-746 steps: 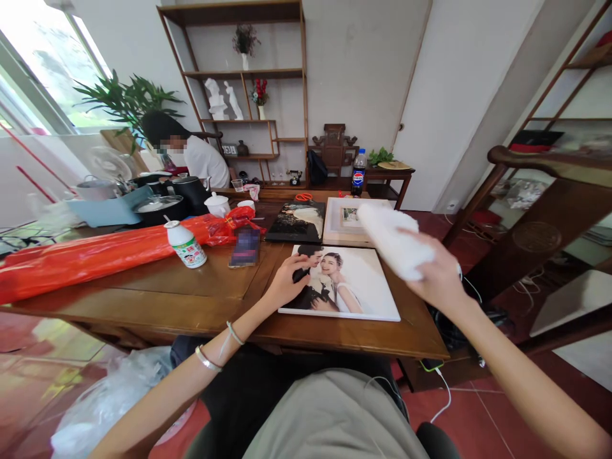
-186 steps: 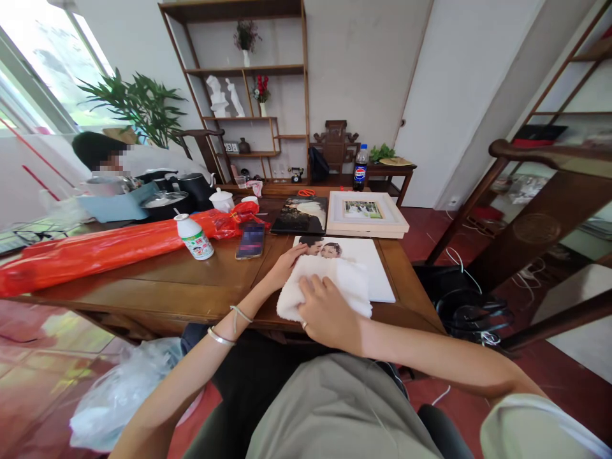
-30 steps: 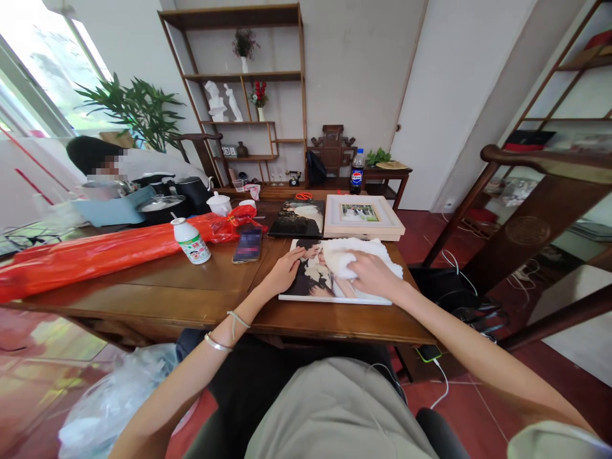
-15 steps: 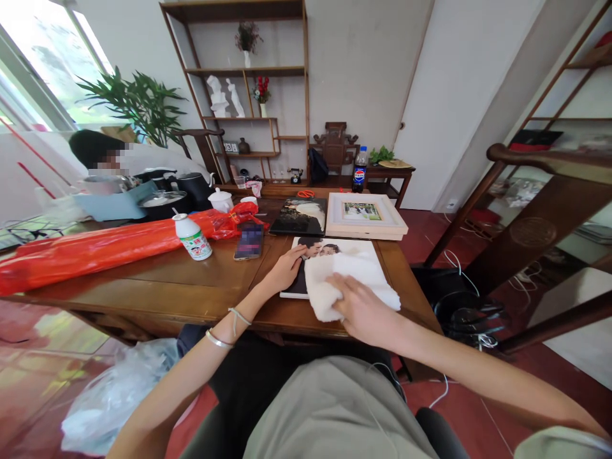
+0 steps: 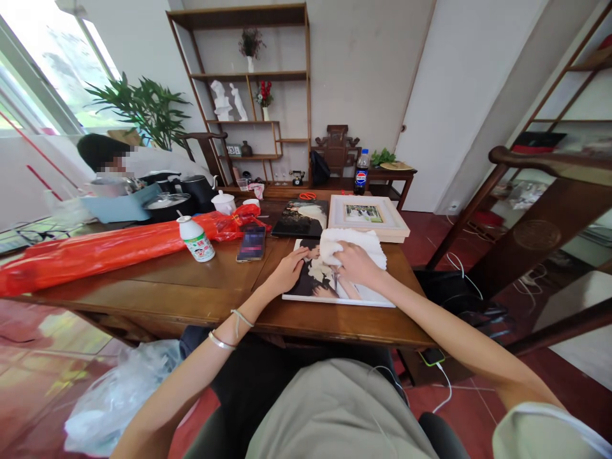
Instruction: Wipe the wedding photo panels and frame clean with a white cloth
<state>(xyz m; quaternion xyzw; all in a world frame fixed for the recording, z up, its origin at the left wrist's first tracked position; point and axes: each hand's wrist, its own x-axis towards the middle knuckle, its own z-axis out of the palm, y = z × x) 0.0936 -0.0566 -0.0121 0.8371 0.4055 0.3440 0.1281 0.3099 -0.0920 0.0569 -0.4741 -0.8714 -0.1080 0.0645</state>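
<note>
A photo panel [image 5: 325,280] with a printed picture of people lies flat near the table's front edge. My left hand [image 5: 288,270] rests on its left side, fingers stretched out over the surface. Bunched under my right hand [image 5: 356,262] is a white cloth [image 5: 370,242], gripped by the fingers and pressed on the upper part of the panel. The cloth hides the panel's upper right area. Just behind lie a dark photo album or panel [image 5: 299,218] and a white picture frame [image 5: 396,220] with a small photo in it.
On the wooden table [image 5: 191,280] are a phone [image 5: 251,243], a white bottle [image 5: 196,239], a long red plastic-wrapped bundle [image 5: 115,250], a white lidded cup [image 5: 223,203] and a cola bottle [image 5: 361,172]. Another person [image 5: 162,162] leans at the far left. A wooden chair [image 5: 530,223] stands right.
My right hand has moved the white cloth away from me, from the panel's near edge to its upper part, uncovering the lower picture. My left hand stays in place on the panel.
</note>
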